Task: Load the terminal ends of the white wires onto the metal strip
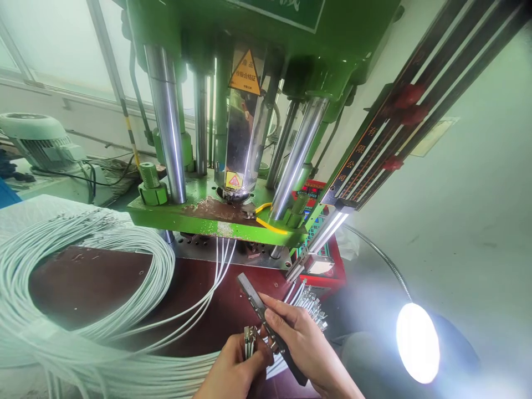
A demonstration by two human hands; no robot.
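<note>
My left hand (pixel 238 363) is closed around a few small metal cable connectors (pixel 250 339), whose silvery ends stick up between thumb and fingers. My right hand (pixel 297 335) grips a long dark metal bar (pixel 252 292) with small notches along its edge. The bar slants down from the press toward my right wrist, and its lower part lies close beside my left fingers. Whether the connectors touch the bar I cannot tell. White cables (pixel 183 363) run in a thick bundle from the left and pass behind my left hand.
A green press (pixel 199 221) with steel columns stands ahead; several thin white cables (pixel 214 285) come out beneath its plate. A large cable coil (pixel 162 260) covers the left of the brown table (pixel 103 285). Connector ends (pixel 311 305) lie at right, near a red control box (pixel 336 266) and lit lamp (pixel 418 342).
</note>
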